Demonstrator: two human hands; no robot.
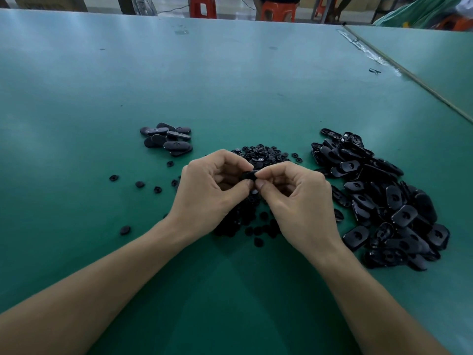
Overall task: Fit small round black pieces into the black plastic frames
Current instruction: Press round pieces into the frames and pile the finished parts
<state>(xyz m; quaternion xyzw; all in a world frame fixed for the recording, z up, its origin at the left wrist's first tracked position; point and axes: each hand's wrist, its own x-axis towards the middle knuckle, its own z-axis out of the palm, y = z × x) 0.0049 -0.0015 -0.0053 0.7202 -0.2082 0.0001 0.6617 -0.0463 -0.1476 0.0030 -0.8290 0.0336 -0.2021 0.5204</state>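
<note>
left hand (212,185): raised just above the table, fingers curled, thumb and forefinger pinching the near-left end of a small black part.
right hand (299,201): meets the left at the fingertips; thumb and forefinger pinch the same part from the right.
held frame (249,174): dark oblong part clamped between both hands, mostly covered by fingers; whether a round piece already sits in it cannot be told.
handling, judged: light, stiff moulded plastic with a smooth, likely slippery skin; best held by the long edges with the seat left uncovered, the round piece pressed in by a thumb tip. a thin rim may flex if squeezed across the middle.
round pieces (263,156): loose heap under and just beyond the hands; tiny, light, apt to roll or flick away.
stray pieces (139,185): a few scattered to the left, well apart from the heap.
frame heap (384,201): large jumble at right, near the right hand, frames overlapping at all angles.
small stack (167,139): a few frames beyond the left hand, probably finished.
table (230,85): green, matte.
stools (202,6): red, past the far edge.
</note>
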